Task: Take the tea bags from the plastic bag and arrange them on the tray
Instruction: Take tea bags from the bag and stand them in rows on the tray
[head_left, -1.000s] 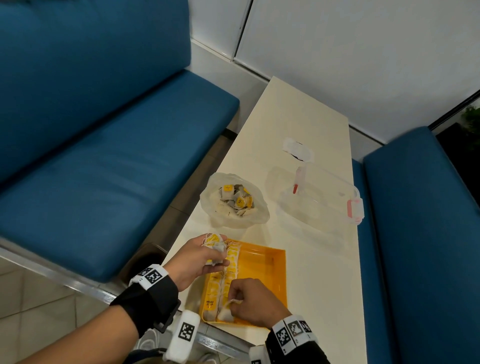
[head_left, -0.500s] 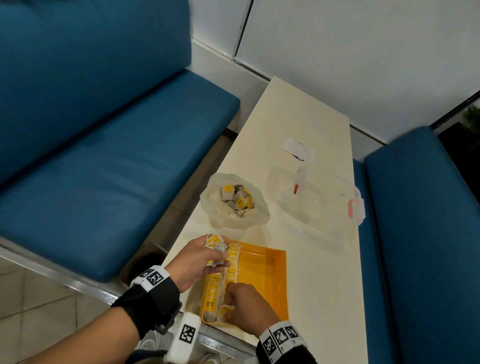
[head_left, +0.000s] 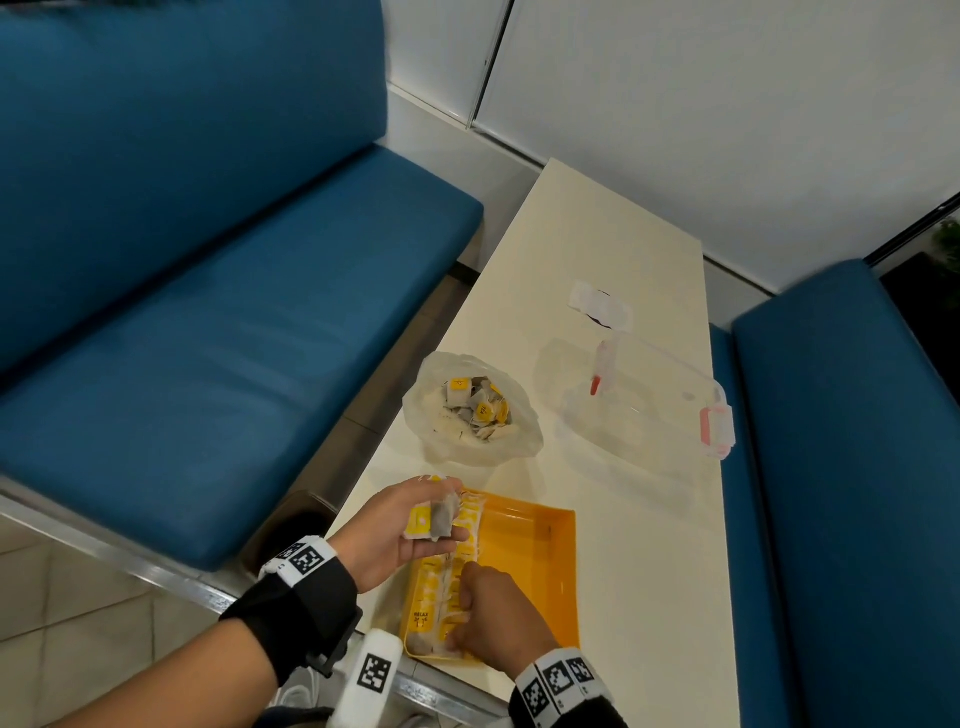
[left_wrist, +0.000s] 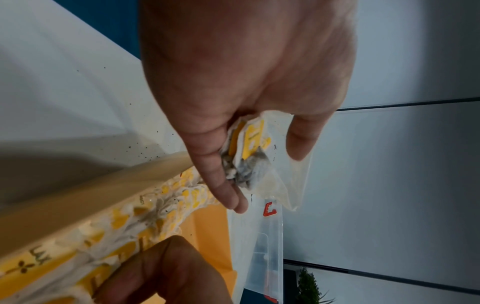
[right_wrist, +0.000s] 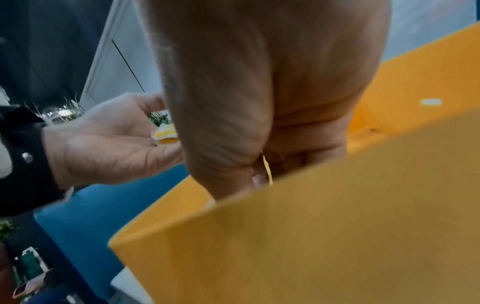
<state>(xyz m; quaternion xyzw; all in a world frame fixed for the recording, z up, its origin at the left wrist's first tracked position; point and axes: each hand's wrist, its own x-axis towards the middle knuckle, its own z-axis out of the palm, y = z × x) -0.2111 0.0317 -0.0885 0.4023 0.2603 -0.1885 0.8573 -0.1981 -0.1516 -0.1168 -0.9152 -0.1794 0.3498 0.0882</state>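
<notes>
Orange tray (head_left: 524, 551) near the worktop (head_left: 613, 249) edge, rows of tea bags (head_left: 441, 603) inside under the curled, pinching right hand (head_left: 498, 618); left hand (head_left: 400, 525) cupping more tea bags just above; plastic bag (head_left: 470, 410) beyond.

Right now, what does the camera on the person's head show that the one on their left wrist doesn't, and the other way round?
Only the head view shows the crinkled clear plastic bag of loose tea bags, the clear plastic storage box with pink latches, the blue cushioned benches and the whole cream table.

Only the left wrist view shows, close up, the grey tea inside the small bunch of yellow-tagged tea bags held by the left hand.

Both show the orange tray, its row of laid-out tea bags and the right hand.
</notes>
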